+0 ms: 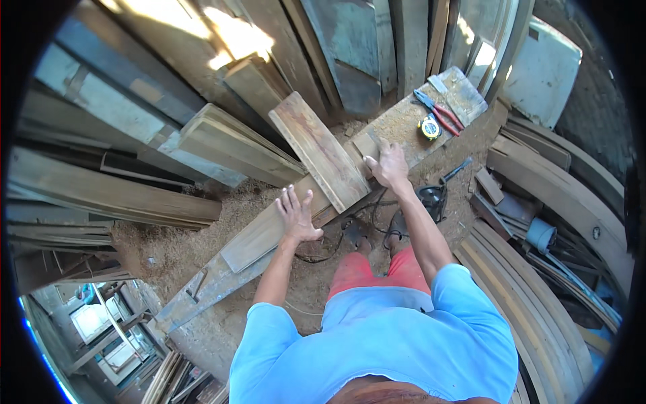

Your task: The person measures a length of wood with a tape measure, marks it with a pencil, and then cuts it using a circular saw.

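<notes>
A long, pale wooden board [259,234] lies lengthwise on a narrow, worn workbench [180,304]. Across it rests a shorter brown plank [317,149], its near end sticking out toward me. My left hand [298,214] is spread on the long board, just left of the crossing plank. On the plank's other side, my right hand [390,165] rests with its thumb apart near the long board's right end; its fingertips are hard to make out. Beyond that hand, a yellow tape measure [429,127] and red-handled pliers [447,120] lie on the sawdust-covered bench top.
Boards [245,145] lean in stacks along the far side. A dark power tool [431,196] with a cord sits on the ground by my feet. Curved timbers [531,303] and a blue-grey container [540,234] are at the right. Sawdust [192,252] covers the ground.
</notes>
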